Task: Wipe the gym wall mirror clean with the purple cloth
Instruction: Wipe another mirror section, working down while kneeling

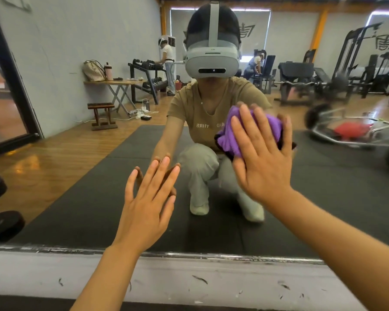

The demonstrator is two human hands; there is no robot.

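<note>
Here, purple cloth point(230, 133) under flat right hand point(262, 153), against mirror point(65, 86)

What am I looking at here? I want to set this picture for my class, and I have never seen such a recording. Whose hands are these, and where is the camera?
One picture, taken by a camera worn on a person's head. No machine: the two bare arms are the wearer's own. They crouch before a wall mirror, so the headset-wearing figure is their reflection. The left hand rests flat on the glass, fingers straight. The right hand presses a bunched purple cloth against the mirror. The gym equipment appears only as reflection.
</note>
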